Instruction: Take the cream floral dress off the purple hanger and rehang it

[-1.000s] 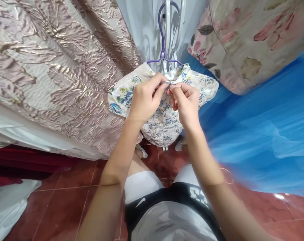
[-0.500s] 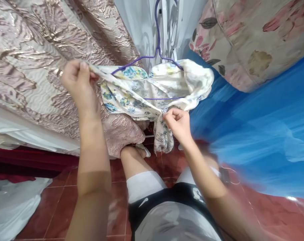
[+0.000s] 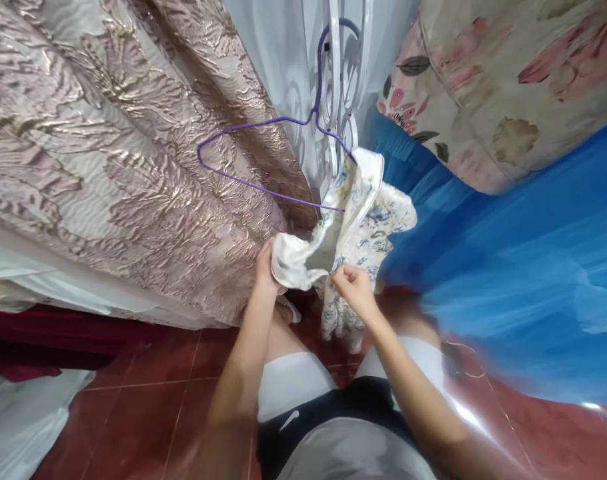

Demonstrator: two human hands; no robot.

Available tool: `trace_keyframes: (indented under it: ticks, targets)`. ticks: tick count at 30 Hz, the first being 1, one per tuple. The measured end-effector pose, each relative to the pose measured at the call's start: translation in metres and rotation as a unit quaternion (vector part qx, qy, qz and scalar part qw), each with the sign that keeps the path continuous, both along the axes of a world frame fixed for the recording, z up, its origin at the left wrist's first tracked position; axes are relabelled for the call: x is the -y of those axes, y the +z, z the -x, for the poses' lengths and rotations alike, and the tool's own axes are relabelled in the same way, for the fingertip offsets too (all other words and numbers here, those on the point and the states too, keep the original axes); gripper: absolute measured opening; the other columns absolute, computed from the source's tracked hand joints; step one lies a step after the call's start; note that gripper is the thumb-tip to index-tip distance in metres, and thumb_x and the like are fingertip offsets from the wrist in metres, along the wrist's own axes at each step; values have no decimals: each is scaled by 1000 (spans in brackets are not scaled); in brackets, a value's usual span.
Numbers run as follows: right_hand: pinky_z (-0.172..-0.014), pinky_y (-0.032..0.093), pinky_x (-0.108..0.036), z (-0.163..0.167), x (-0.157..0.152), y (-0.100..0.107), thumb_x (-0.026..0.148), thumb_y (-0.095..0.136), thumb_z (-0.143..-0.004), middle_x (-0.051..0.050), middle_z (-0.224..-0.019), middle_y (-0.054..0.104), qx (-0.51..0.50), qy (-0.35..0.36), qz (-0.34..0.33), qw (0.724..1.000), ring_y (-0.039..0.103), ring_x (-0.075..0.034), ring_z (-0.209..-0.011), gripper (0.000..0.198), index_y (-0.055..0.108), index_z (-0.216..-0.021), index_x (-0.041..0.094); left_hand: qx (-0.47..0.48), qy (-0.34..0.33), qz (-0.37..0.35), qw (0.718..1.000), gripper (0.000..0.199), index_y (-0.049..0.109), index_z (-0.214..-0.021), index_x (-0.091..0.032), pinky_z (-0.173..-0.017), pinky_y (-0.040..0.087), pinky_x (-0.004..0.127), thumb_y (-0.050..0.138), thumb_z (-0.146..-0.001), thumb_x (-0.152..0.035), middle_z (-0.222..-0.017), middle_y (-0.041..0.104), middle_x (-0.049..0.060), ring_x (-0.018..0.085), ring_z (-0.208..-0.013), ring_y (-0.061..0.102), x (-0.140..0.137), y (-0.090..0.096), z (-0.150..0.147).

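Hanging by one shoulder on the hanger (image 3: 283,119), the top (image 3: 376,217) could slip off if tugged — R hand (image 3: 354,287) pinches its edge; L hand (image 3: 265,268) cups the loose side, fingers hidden, can't tell how tight.

Hanger (image 3: 315,110): apparently hooked on the rack (image 3: 335,73), its left corner before the left drape (image 3: 148,173).
Garment (image 3: 373,223): on the hanger's right corner, hanging below its lower edge.
Left hand (image 3: 266,270): at the garment's left edge.
Right hand (image 3: 354,285): on the garment, right of the left hand.
Upper right drape (image 3: 498,93): overlapping the top of the lower right drape (image 3: 518,267).
Floor (image 3: 148,407): beneath them all.
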State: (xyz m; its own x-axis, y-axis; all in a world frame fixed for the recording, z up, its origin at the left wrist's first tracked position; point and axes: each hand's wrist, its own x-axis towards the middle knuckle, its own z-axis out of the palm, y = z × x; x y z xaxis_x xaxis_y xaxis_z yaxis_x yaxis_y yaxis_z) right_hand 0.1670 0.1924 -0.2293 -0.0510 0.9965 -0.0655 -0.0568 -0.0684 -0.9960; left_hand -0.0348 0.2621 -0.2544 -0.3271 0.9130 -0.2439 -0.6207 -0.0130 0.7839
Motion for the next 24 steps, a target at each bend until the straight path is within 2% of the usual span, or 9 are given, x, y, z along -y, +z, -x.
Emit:
trace_keyframes:
  ticks: [5,9,12,14,16,18,19,21,24]
  targets:
    - [-45,29,-24,-15,16,-28,35,62,-80,6,-43,48,-7,-13,34,999,37,-10,-42,30,54,-55,21,-49,-69,-62,995,44,62,-80,-17,-69,49,22,90,-70,-51,-75,62,-3,13,-70,61,51,4,-47]
    - [-56,39,-26,-32,26,-36,37,64,-82,2,-53,56,24,-42,22,999,48,-14,-52,30,59,-58,20,-127,-97,-127,979,41,64,-79,-19,-61,46,23,79,-82,-57,-74,60,0,13,-66,56,78,33,-67]
    - [-76,48,-31,-49,34,-24,33,68,-80,-4,-76,69,58,-72,-32,995,63,-21,-78,15,69,-74,20,-250,-77,-219,940,33,68,-84,-21,-61,47,25,68,-94,-52,-79,62,2,15,-68,58,98,59,-77]
    - [-90,49,-36,-59,40,-5,31,72,-80,-7,-99,73,52,-14,-70,996,65,-25,-99,18,74,-95,21,-330,-71,-274,901,24,71,-90,-22,-67,50,27,64,-99,-42,-82,65,3,16,-74,62,111,75,-82]
    - [-97,49,-39,-63,46,17,32,77,-78,-7,-111,72,18,133,-82,988,64,-27,-107,34,73,-110,22,-388,-83,-304,866,14,73,-95,-22,-72,51,28,64,-100,-31,-85,68,3,16,-78,64,121,87,-88]
    - [-93,52,-38,-59,52,34,31,83,-73,-6,-107,72,-17,255,-70,964,65,-26,-102,41,71,-111,20,-424,-100,-315,843,11,74,-98,-23,-75,52,29,64,-99,-24,-87,69,3,16,-80,65,127,94,-93]
    - [-87,53,-36,-55,54,40,29,83,-72,-5,-101,72,-26,274,-54,960,65,-25,-96,38,71,-106,19,-435,-106,-315,837,11,75,-99,-23,-76,52,29,64,-99,-22,-87,69,3,17,-81,65,128,95,-95]
    - [-74,53,-30,-48,56,42,24,78,-72,-2,-87,69,-45,241,-2,970,62,-20,-82,24,70,-94,18,-440,-123,-304,836,9,75,-99,-23,-78,52,29,65,-98,-23,-88,68,3,17,-83,64,127,91,-96]
    - [-65,51,-27,-47,54,36,21,71,-67,0,-75,67,-127,151,106,975,59,-17,-69,17,68,-83,18,-380,-176,-266,868,21,70,-110,-23,-91,51,34,71,-94,-37,-102,66,6,21,-98,64,120,68,-91]
